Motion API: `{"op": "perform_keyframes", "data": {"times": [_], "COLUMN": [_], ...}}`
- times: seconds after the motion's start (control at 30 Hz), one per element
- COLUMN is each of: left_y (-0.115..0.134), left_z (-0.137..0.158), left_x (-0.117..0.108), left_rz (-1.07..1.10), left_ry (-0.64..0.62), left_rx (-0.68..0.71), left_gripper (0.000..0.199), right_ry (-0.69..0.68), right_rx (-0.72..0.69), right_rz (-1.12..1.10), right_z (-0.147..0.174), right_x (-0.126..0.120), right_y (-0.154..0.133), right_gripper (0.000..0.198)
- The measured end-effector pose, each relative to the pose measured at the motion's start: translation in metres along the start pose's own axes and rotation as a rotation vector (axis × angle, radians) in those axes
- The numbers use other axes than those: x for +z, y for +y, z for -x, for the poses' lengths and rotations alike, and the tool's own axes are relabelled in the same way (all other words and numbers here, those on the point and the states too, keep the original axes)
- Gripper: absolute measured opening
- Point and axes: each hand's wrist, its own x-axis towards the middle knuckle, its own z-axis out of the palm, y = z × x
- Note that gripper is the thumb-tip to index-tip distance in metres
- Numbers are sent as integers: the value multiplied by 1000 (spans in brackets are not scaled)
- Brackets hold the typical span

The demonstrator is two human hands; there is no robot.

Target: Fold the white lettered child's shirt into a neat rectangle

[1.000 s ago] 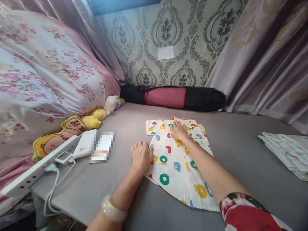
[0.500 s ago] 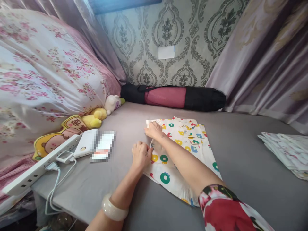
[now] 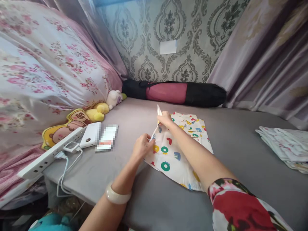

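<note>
A small white shirt (image 3: 172, 157), printed with green, yellow, red and blue figures, lies on the grey bed sheet (image 3: 240, 154). My right hand (image 3: 165, 119) reaches across it and pinches its far left part, where a corner of cloth sticks up above the fingers. Lower down, my left hand (image 3: 143, 146) is closed on the left edge of the same shirt. The edge between both hands is lifted and folded inward. My right forearm hides some of the shirt's middle. Creased, overlapping layers show near its far right end.
On the left are a power strip (image 3: 51, 154) with cables, a white box-shaped device (image 3: 90, 134), a blurred-out phone-like item (image 3: 107, 138) and plush toys (image 3: 97, 111). A black-and-pink long bag (image 3: 166, 93) lies along the wall. Folded cloths (image 3: 286, 147) sit at the right.
My right hand has moved right, raising the shirt's far left corner off the sheet. My left hand has shifted slightly right and up along the edge. The view has tilted a little.
</note>
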Motion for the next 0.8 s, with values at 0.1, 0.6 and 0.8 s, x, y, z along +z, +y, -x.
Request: {"op": "perform_keyframes", "data": {"times": [0.1,0.6,0.8], "left_y": [2,16,12], "left_z": [2,17,14], "left_x": [-4,-8,7], "left_rz": [109,554,478], "left_ry": [-47,-222,-184], "left_rx": [-13,90,147], "left_gripper": [14,54,46], "right_ry": [36,94,96], "right_rx": [12,113,222], "right_rz": [-97,-649,-629], "right_z": [3,44,52], "right_x": [-22,-59,-56], "right_y": [15,68,101], "right_gripper": [24,19,16]}}
